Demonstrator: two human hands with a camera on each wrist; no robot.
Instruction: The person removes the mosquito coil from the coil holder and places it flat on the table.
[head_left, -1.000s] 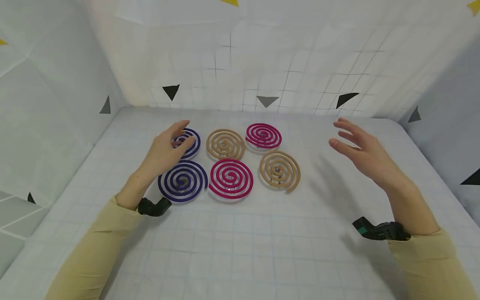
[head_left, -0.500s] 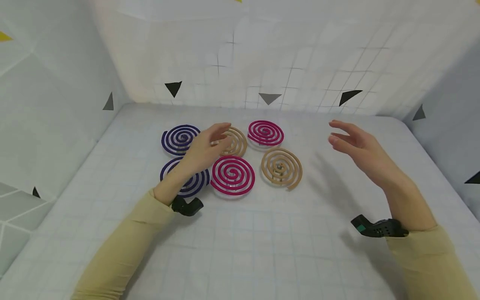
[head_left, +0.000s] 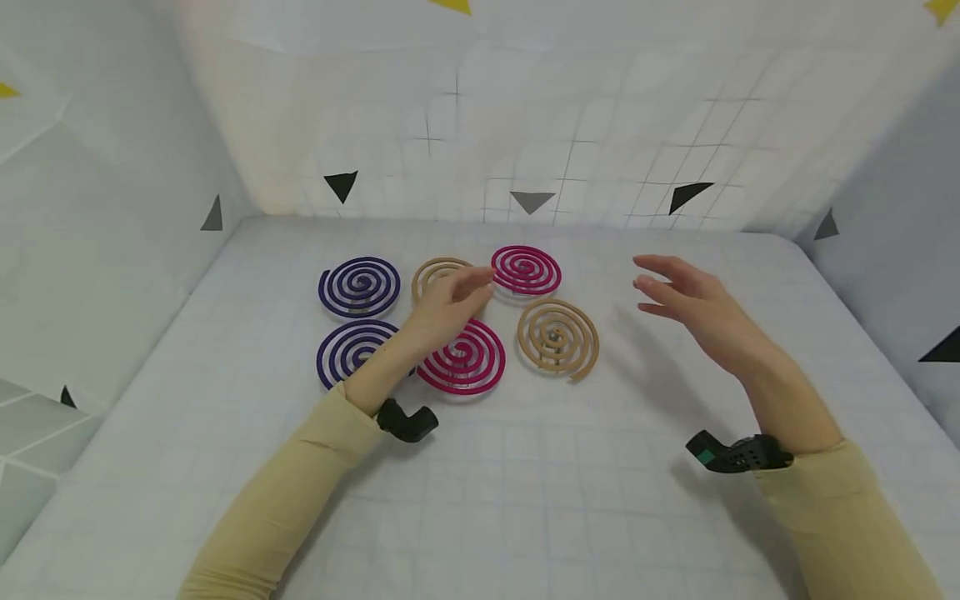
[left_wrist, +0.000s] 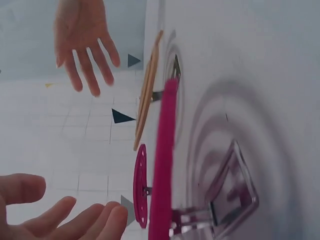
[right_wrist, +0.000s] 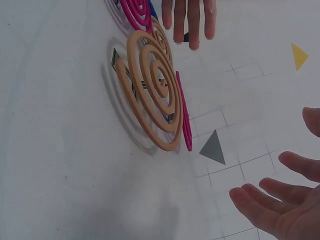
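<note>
1. Holds left hand [head_left: 446, 308] empty above far tan spiral [head_left: 431, 273], with relaxed fingers.
2. Holds right hand [head_left: 686, 304] aloft, empty, loosely spread, right of near tan spiral [head_left: 557, 336].
3. Has both spirals on white tabletop [head_left: 487, 500].

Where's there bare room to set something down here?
The widest bare patch is the near part of the table, between the sleeves. Another lies right of the nearer tan spiral, with the right hand raised there. A strip runs left of the dark blue spirals. The middle is crowded: six spirals close together, the left hand over some.
</note>
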